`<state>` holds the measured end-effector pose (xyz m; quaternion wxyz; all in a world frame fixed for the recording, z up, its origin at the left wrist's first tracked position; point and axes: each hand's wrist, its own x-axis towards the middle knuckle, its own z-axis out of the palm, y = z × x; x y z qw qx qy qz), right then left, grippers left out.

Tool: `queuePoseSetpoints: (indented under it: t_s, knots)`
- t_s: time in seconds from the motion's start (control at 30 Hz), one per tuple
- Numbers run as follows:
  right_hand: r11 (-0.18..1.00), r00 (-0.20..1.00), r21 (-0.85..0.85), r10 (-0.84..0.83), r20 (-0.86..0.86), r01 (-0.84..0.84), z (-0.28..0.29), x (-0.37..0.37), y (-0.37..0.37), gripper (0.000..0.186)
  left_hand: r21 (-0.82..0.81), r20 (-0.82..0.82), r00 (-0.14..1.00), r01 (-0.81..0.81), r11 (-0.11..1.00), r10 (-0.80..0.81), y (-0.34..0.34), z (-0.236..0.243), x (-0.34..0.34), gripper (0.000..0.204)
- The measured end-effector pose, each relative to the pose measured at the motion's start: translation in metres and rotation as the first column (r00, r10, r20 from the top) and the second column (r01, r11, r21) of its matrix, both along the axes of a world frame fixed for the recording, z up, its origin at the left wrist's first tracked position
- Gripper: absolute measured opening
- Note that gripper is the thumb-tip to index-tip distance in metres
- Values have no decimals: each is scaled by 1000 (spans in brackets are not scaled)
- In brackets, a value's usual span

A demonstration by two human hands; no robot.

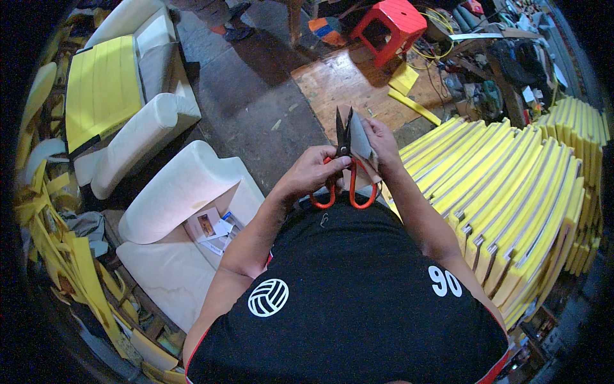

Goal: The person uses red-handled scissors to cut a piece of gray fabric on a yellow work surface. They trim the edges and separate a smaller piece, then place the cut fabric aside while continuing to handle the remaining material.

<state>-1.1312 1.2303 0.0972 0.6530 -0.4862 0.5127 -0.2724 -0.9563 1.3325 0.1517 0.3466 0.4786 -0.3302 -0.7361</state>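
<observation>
In front of my chest, my left hand (pixel 313 169) is closed around the scissors (pixel 343 144), which have orange-red loop handles and dark blades. The blades point away from me and stand a little apart. My right hand (pixel 382 142) grips a folded piece of grey and tan fabric (pixel 362 142) right beside the blades. Whether the fabric lies between the blades I cannot tell. The right fingers are partly hidden behind the fabric.
At left stand cream sofa frames (pixel 173 185), one bearing a yellow foam sheet (pixel 102 89). Stacked yellow foam-edged panels (pixel 499 185) fill the right side. A red plastic stool (pixel 391 29) is at the far right, near a plywood board (pixel 358 83). Foam offcuts (pixel 83 262) lie at far left.
</observation>
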Motion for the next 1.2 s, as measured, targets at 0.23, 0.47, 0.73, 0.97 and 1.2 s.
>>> queuePoseSetpoints:
  t_s: [0.23, 0.47, 0.73, 0.97, 1.2]
  knots:
    - [963, 968, 133, 243, -57, -234, 56, -4, 5, 32, 34, 64, 998, -11, 999, 8, -1, -3, -7, 25]
    - [981, 984, 77, 176, 16, -177, 62, 4, -7, 30, 21, 20, 999, 34, 999, -34, -3, 3, -13, 26]
    - [971, 975, 97, 220, -15, -218, 59, -2, -4, 28, 55, 22, 999, 27, 998, -29, -1, 7, -16, 27]
    - [940, 920, 11, 337, -199, -342, 66, -9, 8, 27, 68, -29, 1000, 2, 998, 0, 10, 2, -19, 29]
    - [980, 991, -173, -76, 112, 95, 62, -1, -40, 28, 68, 33, 996, 79, 995, -81, 8, 7, -18, 30]
